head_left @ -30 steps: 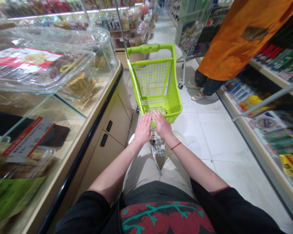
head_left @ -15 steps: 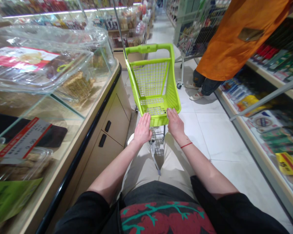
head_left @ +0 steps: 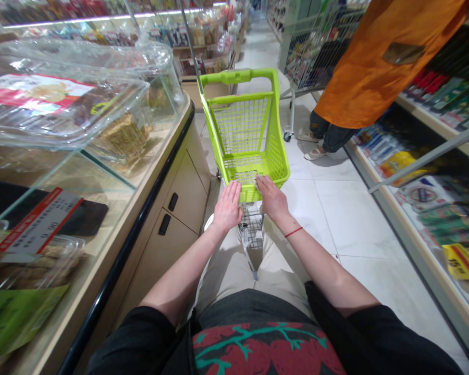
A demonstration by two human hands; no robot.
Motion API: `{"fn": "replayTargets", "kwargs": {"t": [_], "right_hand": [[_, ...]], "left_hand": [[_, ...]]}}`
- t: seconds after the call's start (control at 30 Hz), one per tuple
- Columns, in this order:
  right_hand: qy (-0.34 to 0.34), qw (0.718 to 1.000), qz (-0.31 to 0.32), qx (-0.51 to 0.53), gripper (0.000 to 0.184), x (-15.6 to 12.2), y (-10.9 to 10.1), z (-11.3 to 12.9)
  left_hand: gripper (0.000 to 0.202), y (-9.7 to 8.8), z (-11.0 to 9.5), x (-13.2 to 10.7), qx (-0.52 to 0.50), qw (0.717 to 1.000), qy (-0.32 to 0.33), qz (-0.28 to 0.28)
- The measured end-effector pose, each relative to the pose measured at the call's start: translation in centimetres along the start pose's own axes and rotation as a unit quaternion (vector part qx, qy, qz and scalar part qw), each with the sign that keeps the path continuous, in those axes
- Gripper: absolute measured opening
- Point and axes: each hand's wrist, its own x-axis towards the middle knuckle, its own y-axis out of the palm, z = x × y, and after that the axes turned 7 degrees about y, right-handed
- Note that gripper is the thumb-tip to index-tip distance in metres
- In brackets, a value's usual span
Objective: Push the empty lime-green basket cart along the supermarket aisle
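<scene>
A bright green shopping cart [head_left: 280, 148] with a plastic mesh basket stands right in front of my legs, and no goods show in its basket. The fingers of my left hand [head_left: 228, 207] lie close together over the left part of the cart's near rim, thumb folded at the side. Beside it, my right hand [head_left: 274, 202] has its fingers bent over the same rim, near the middle. Both palms face down and away from me, so the undersides of the fingers are hidden. A red string bracelet [head_left: 294, 232] circles my right wrist.
On the left runs a wooden display counter [head_left: 180, 182] with glass panels and packaged food. A person in an orange apron [head_left: 359, 88] stands ahead right, near a metal shopping cart [head_left: 316, 57]. Stocked shelves [head_left: 430, 208] line the right side. White floor tiles [head_left: 355, 219] lie between.
My right hand has shifted left along the cart's near rim, closer to my left hand. The left hand, the cart and the person in orange are nearly unchanged.
</scene>
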Motion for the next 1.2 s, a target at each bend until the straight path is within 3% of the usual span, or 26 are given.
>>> {"fn": "replayTargets", "kwargs": {"t": [0.13, 0.23, 0.47, 0.57, 0.7, 0.9, 1.0, 1.1, 1.2], "right_hand": [[0.03, 0.999, -0.029, -0.018, 0.05, 0.0, -1.9, -4.0], [0.034, 0.998, -0.046, -0.018, 0.056, -0.1, -1.7, -4.3], [-0.031, 0.999, 0.006, 0.035, 0.061, 0.1, 2.2, 2.6], [-0.047, 0.998, 0.028, 0.04, 0.057, 0.4, 2.6, 4.0], [-0.057, 0.998, 0.028, 0.019, 0.058, 0.3, 1.4, 2.4], [-0.037, 0.999, -0.004, -0.012, 0.054, 0.0, -1.5, -3.3], [-0.025, 0.999, -0.012, -0.017, 0.051, 0.1, -2.3, -5.0], [-0.01, 1.0, -0.018, -0.017, 0.051, 0.2, -1.9, -4.3], [-0.008, 1.0, -0.007, -0.004, 0.057, 0.4, -0.3, -1.1]], "left_hand": [[0.088, 0.1, 0.0, 0.0, -0.009, 1.0, -0.003, 0.001], [0.09, 0.1, -0.2, 0.0, -0.016, 1.0, -0.008, 0.002], [0.091, 0.2, -0.1, -0.1, -0.015, 1.0, -0.006, 0.004], [0.089, 0.1, 0.1, -0.3, -0.01, 1.0, 0.0, -0.002], [0.087, -0.2, 0.2, -0.4, -0.005, 1.0, -0.003, -0.002], [0.087, -0.5, 0.3, -0.3, -0.003, 1.0, -0.003, 0.007], [0.091, -0.3, 0.4, -0.3, -0.009, 1.0, -0.002, 0.007], [0.095, -0.1, 0.3, -0.3, -0.015, 1.0, -0.005, -0.001], [0.094, 0.0, 0.1, -0.3, -0.013, 1.0, -0.012, -0.005]]}}
